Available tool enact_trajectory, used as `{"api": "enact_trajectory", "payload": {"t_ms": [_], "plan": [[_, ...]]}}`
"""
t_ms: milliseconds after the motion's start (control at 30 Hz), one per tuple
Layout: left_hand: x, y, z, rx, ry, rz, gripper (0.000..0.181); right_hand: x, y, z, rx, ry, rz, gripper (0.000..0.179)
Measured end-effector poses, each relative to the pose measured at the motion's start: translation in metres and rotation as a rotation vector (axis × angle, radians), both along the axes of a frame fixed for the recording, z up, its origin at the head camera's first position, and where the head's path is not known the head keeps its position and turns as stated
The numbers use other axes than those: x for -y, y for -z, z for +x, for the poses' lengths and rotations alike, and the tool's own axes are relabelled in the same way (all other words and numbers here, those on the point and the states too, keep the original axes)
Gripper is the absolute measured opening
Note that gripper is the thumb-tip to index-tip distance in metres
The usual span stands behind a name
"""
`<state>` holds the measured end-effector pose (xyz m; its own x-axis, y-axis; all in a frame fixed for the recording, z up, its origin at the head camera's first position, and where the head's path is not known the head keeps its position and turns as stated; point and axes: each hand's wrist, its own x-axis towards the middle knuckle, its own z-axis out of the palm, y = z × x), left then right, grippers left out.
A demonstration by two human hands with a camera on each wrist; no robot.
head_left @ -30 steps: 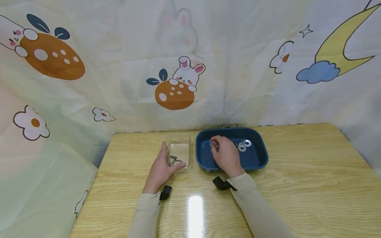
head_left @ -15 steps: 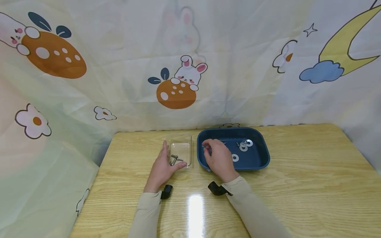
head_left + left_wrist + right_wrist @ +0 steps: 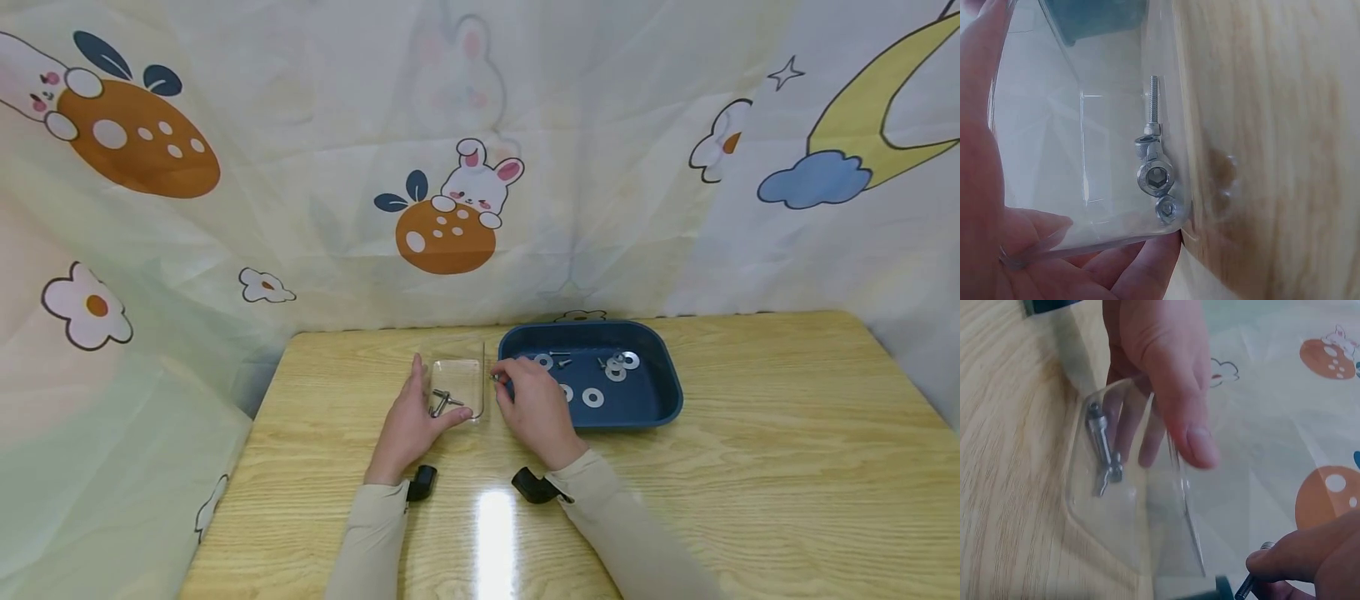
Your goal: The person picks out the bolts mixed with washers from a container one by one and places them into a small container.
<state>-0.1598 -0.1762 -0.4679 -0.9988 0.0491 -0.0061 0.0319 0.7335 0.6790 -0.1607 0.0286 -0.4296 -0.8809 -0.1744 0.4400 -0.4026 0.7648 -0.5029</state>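
Note:
A clear plastic box (image 3: 459,373) sits left of the blue tray (image 3: 633,407). My left hand (image 3: 403,432) holds it at its left side, thumb over the near rim and fingers along the outside. Several socket-head bolts (image 3: 1157,177) lie in one corner of the box, some crossing each other. Between thumb and fingers, my right hand (image 3: 538,408) pinches a small threaded bolt (image 3: 1247,585). That hand is over the tray's left rim, close to the box's right wall. The head of the pinched bolt shows past the fingertips in the right wrist view.
Inside the tray are flat washers (image 3: 593,397) and a few small screws (image 3: 565,363). The wooden table (image 3: 765,467) extends to the right and front. A patterned cloth (image 3: 600,167) hangs behind the table's back edge.
My right hand has moved left from inside the tray to its left rim, carrying the bolt. More washers and screws in the tray are now uncovered. My left hand stays on the box.

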Motion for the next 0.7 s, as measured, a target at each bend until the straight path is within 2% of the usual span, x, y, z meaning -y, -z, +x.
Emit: {"api": "enact_trajectory", "payload": {"t_ms": [533,700], "plan": [[0.000,-0.002,0.001,-0.011,-0.008,0.007,0.122,0.019,0.001,-0.001,-0.014,-0.070,0.011,0.013],[0.000,-0.001,0.001,-0.012,0.000,0.008,0.122,0.023,0.003,-0.001,0.006,-0.078,0.011,0.012]]}}
